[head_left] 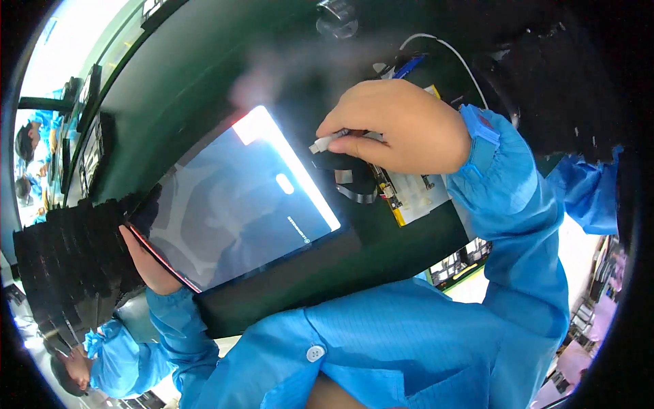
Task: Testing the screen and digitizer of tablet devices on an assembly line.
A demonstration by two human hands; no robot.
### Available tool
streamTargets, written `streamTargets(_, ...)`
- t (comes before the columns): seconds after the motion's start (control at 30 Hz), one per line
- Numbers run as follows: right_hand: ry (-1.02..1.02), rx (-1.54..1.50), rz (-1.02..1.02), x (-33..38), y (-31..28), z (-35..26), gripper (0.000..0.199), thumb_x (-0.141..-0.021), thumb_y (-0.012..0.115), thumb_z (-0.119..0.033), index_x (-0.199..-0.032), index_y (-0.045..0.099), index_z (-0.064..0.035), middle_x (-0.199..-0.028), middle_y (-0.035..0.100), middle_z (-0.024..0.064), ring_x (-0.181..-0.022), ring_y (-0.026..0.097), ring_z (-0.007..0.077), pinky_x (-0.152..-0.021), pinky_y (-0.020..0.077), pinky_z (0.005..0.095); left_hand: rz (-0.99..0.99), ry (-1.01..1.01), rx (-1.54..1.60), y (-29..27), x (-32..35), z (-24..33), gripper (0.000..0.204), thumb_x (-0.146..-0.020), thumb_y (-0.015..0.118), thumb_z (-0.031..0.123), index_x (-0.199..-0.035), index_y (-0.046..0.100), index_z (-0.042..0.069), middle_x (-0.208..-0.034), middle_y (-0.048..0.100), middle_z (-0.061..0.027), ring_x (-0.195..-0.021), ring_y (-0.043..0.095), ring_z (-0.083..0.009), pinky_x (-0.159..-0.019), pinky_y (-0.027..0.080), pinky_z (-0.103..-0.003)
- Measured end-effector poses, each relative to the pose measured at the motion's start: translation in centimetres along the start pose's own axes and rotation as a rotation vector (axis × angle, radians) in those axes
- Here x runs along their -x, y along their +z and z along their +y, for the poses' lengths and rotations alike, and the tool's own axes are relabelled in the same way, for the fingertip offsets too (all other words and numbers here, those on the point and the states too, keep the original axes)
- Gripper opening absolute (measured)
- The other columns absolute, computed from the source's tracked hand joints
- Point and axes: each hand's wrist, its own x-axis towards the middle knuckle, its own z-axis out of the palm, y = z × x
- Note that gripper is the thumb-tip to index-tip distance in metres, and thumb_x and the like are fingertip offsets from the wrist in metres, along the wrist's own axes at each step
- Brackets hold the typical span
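Note:
A large tablet-like screen (218,204) lies tilted before me, lit along its right edge, showing a blue-grey picture. My left hand (146,259) is at its left edge and seems to hold it there; the fingers are hidden behind the panel. My right hand (402,126) is closed, pinching a white cable plug (323,144) between thumb and fingers. The plug's tip points toward the screen's right edge, apart from it. Below and beside this hand lies a circuit assembly (402,198) with yellow edging, partly covered by the hand and sleeve.
A white cable (463,63) curves behind my right hand, near a blue tool-like piece (409,67). A dark strap or ribbon (357,196) lies beside the circuit assembly. At the far edge sits a clear round object (337,24). Another person (122,361) in blue sits at lower left.

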Motion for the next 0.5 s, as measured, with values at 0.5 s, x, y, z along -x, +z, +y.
streamTargets(0.5,-0.024,0.024,-0.152,0.1,-0.1,-0.4,0.014,-0.081,0.062,-0.015,-0.088,0.065,-0.003,-0.083,0.064,0.0118,-0.077,0.061,0.0275,-0.068,0.0488,0.0362,0.203,0.051,-0.118,-2.1,0.0,0.5,0.053,-0.094,0.034,0.047,-0.12,0.051,0.004,-0.121,0.053,-0.0082,-0.108,0.049,-0.0242,-0.099,0.032,-0.033)
